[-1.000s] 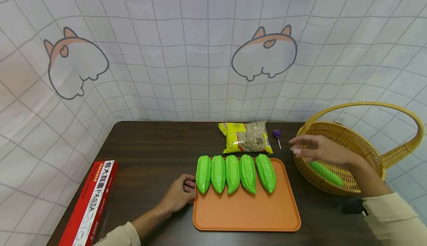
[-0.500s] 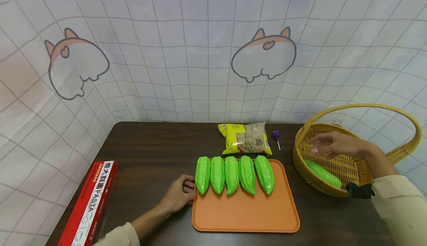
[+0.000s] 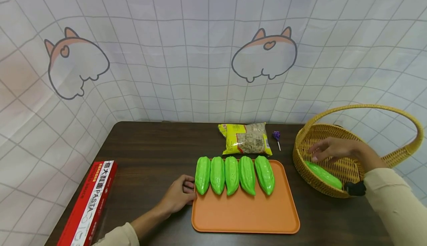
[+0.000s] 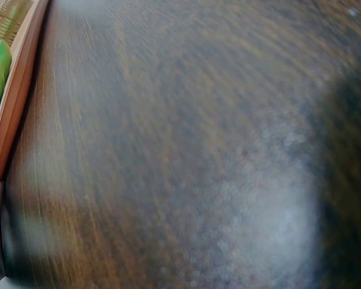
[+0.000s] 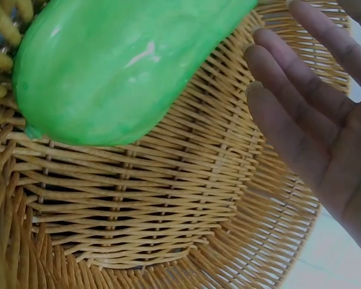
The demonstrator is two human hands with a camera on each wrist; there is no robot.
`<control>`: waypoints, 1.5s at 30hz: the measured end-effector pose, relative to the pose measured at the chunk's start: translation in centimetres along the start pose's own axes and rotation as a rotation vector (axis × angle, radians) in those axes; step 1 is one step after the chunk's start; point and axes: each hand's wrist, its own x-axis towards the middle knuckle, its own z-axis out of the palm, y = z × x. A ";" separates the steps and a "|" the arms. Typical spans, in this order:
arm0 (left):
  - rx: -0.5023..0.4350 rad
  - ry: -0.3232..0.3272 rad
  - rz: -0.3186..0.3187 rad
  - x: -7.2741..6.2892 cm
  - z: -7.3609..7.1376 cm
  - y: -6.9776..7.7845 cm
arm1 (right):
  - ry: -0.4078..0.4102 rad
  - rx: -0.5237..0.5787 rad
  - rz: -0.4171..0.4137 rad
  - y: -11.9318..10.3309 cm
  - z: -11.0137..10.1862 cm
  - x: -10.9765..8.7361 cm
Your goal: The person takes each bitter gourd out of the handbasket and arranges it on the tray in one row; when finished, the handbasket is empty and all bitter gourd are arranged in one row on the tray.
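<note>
My left hand (image 3: 178, 193) holds the left edge of an orange tray (image 3: 247, 216), its fingers bent at the rim. On that tray several glossy green gourds (image 3: 232, 175) lie side by side along the back. My right hand (image 3: 337, 148) hovers inside a wicker basket (image 3: 305, 175), fingers slightly bent and apart from the one green gourd (image 3: 323, 174) lying there. In the right wrist view this gourd (image 5: 114, 72) rests on the woven bottom, with the fingers (image 5: 307, 90) spread beside it. The left wrist view shows mostly table and the tray's side wall (image 4: 15, 90).
A yellow snack bag (image 3: 247, 138) lies behind the tray, with a purple lollipop (image 3: 276, 136) to its right. The red pasta box (image 3: 88, 203) lies at the table's left edge. Over the basket arches its tall handle (image 3: 377, 107).
My right hand has moved right from the basket's left rim to inside it, then lowered nearer the green gourd. The left hand and the tray have stayed in place.
</note>
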 end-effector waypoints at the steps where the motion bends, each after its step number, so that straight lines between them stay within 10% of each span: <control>1: 0.001 -0.001 -0.001 0.0 0.0 0.0 | -0.011 -0.004 0.003 0.1 0.0 0.1; 45: 0.015 -0.008 -0.006 0.0 0.0 0.2 | -0.092 -0.041 0.082 -0.4 0.3 1.3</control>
